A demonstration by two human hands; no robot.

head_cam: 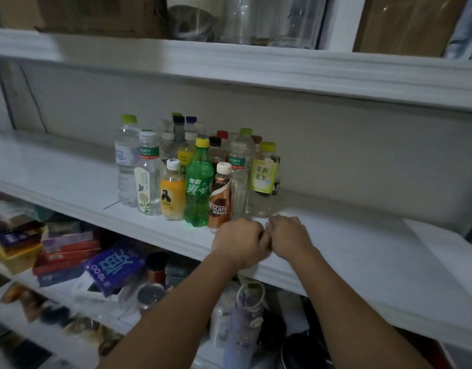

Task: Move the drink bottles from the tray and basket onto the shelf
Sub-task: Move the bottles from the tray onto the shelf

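Scene: we stood at a white shelf [362, 262] where a tight cluster of drink bottles [176, 145] was gathered left of centre, all upright.
Front row: a green soda bottle [199, 187], a brown coffee bottle [220, 201], a clear bottle [239, 182] and a yellow-labelled tea bottle [264, 177] stood shoulder to shoulder near the shelf's front edge.
Left hand [240, 242]: knuckles up, fingers curled under, just in front of the coffee bottle. We could not tell whether it pinched anything.
Right hand [289, 235]: touching the left, fingers loosely bent, tips on the bare shelf before the tea bottle, holding nothing we could see.
Tray and basket: out of view, so we could not count what remained.
Step in hand, as we judged it: letting go of the front row or tidying it – both hands were low at the bottle bases.
Doing it well: we reckoned the hands should draw straight back and low, clear of the light, tall front bottles. Any nudging belonged at the bases, never the caps, and new bottles were best set in the open space to the right.
Below: a purple box [115, 267] and a lilac flask [245, 315] lay on the crowded lower shelf.
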